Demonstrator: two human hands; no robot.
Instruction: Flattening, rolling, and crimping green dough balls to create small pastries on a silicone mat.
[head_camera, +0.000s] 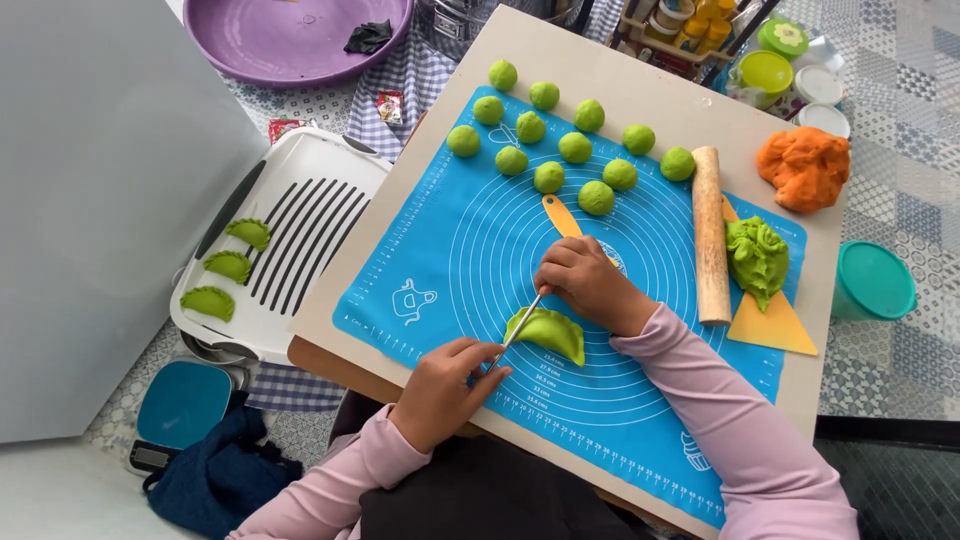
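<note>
A folded green dough half-moon lies on the blue silicone mat. My left hand grips a thin metal tool whose tip touches the dumpling's left edge. My right hand rests fingers-down just above the dumpling and touches the tool's tip; whether it presses the dough is unclear. An orange-handled tool lies partly under my right hand. Pink sleeves cover both arms.
Several green dough balls sit at the mat's far edge. A wooden rolling pin, green dough lump on a yellow scraper and orange dough lie right. A white tray at left holds three dumplings. Lidded tubs stand far right.
</note>
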